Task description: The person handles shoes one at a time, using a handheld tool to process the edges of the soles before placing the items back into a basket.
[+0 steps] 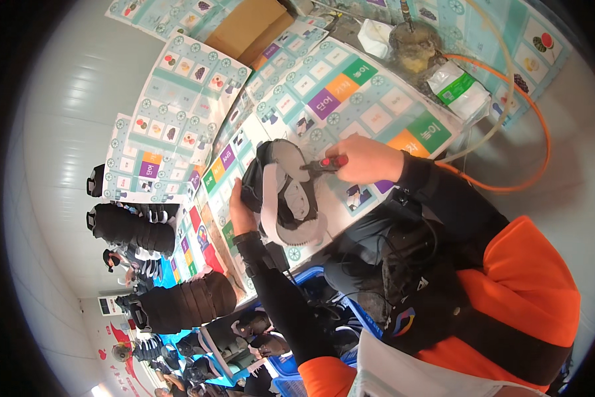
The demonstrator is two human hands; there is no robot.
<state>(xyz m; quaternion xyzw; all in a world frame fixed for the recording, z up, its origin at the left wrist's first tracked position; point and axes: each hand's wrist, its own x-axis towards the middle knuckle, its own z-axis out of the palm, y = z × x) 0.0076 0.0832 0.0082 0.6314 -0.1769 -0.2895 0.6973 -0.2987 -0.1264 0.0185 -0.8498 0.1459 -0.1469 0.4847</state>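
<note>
A black cap (pixel 254 184) with pale grey lining parts and a light inner band lies inside up on the patterned table cover (pixel 370 86). My left hand (pixel 241 208) grips its left side, the thumb up along the edge and the other fingers mostly hidden beneath or behind it. Closed in my right hand (pixel 370 161) is a small tool (pixel 328 163) with a red and black handle. The tool's dark tip reaches the grey oval part at the cap's far right; whether it touches or only hovers there I cannot tell.
A soiled round metal device (pixel 415 46), a white cloth (pixel 375 38) and a white-green packet (pixel 459 92) occupy the far right, beside an orange hose (pixel 545 139). Upright patterned panels (pixel 171 119) and a cardboard box (pixel 249 30) stand beyond. Stacked black caps (pixel 188 301) are at left.
</note>
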